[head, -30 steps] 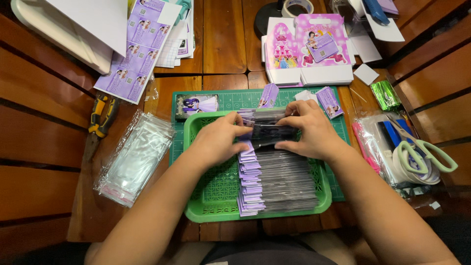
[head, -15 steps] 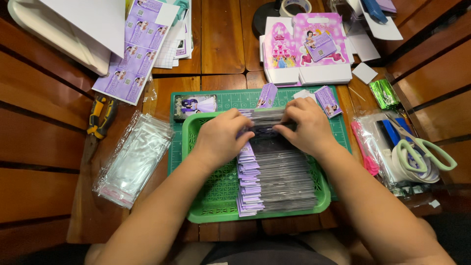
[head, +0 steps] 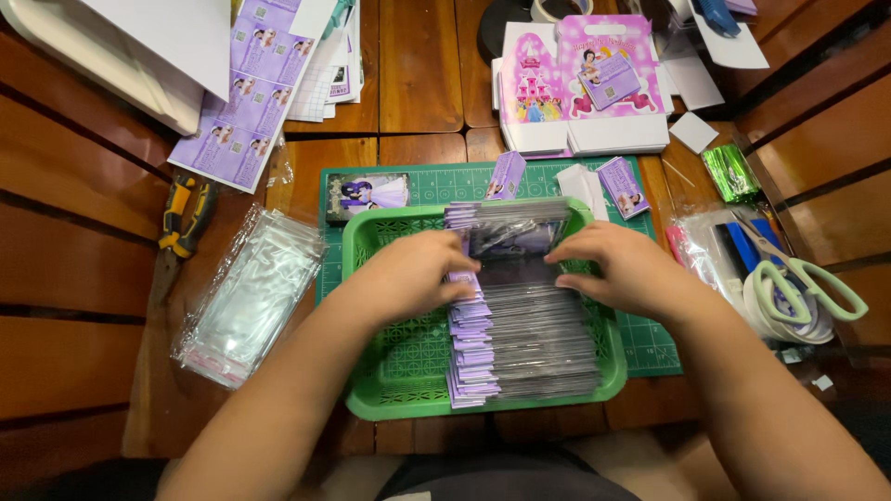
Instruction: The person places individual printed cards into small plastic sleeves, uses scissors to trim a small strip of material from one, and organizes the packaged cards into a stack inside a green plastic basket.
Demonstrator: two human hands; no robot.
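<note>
Down over the wooden table (head: 418, 74), from the head camera, we look at a green plastic basket (head: 390, 362) that sits on a green cutting mat (head: 650, 339). Inside it a long row of purple cards in clear sleeves (head: 529, 343) stands on edge, running from the near rim to the far one.

Our left hand (head: 413, 274) rests on the left side of the row, fingers curled against the purple edges near the far end. Our right hand (head: 622, 269) presses from the other side, fingers narrowed onto the sleeved cards — the two hands squeeze the far part of the row between them. Whether either hand has a single card pinched free we cannot tell.

Left of the basket, just beside it, lies a stack of empty clear sleeves (head: 246, 297), and farther left a yellow-and-black utility knife (head: 181, 218). Beyond that, a sheet of uncut purple cards (head: 251, 83) lies partly under white paper. At the far edge of the mat sit a small printed picture card (head: 367, 195) and a few loose purple cards (head: 622, 186). Past the mat stands a flattened pink gift box (head: 580, 79) — white panels below it. Off to the right, pale green scissors (head: 807, 283) lie on a tape roll, with a crumpled green foil piece (head: 729, 172) near them.
</note>
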